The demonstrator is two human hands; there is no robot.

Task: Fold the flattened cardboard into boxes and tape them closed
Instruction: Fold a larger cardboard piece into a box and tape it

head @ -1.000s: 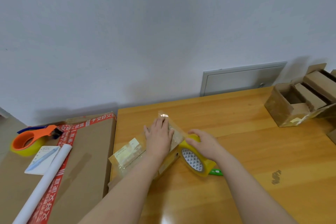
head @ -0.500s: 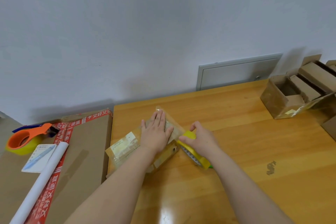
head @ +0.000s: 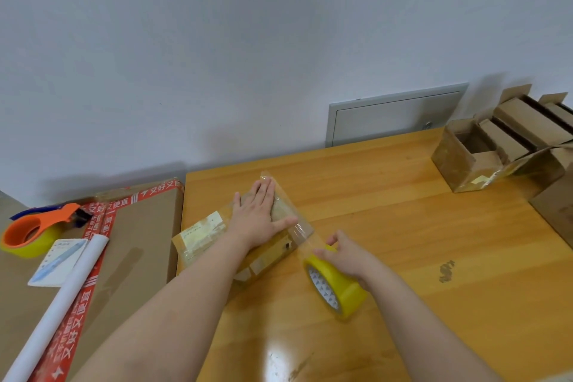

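The wooden table (head: 403, 226) carries everything. The small box (head: 204, 232) I am sealing lies near its left edge, toward the back. My left hand (head: 259, 217) lies flat on top of the box, fingers straight and thumb out, pressing the lid down and holding nothing. My right hand (head: 347, 254) curls over the yellow tape roll (head: 338, 288) and grips it from above.

A second ago that roll sat tight against the box's near right side. Now I have drawn it away toward me, and a clear strip of tape (head: 305, 231) stretches from the box's edge to the roll. I take this to mean the top seam is covered (the tape's far end shows past my fingertips). The tail remains to be pressed down the side and torn off.

The big carton (head: 139, 251) with red tape stands just beside the table's left edge, close to the box, so there is little slack that way. The open boxes (head: 465, 161) sit well apart at the far right. The stretch of wood between them and my right hand gives the roll room to move right or toward me.
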